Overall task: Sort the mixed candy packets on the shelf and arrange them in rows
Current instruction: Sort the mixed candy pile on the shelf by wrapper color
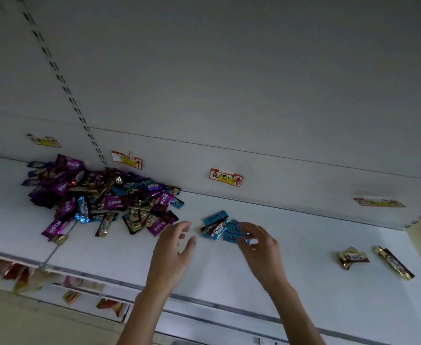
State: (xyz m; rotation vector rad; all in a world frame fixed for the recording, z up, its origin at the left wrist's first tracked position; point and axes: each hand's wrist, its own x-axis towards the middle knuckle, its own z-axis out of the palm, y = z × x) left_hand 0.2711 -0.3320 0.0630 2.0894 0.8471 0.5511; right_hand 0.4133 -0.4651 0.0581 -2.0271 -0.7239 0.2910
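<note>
Two hands work over candy packets on a shelf (304, 277).
A mixed pile (100, 195) of purple, blue and gold packets lies far left. The left hand (174, 247), fingers spread and empty, hovers just left of a small blue group (218, 224). The right hand (259, 242) curls over that group; whether it grips one is unclear. Gold packets (353, 258) lie right.

A person's left hand (173, 247) and right hand (259, 242) are showing bare in the head camera's view. The left forearm (142, 312) and right forearm (294, 314) are likewise running uncovered to the frame's lower edge. Blur is softening the finer detail of the fingers.
</note>
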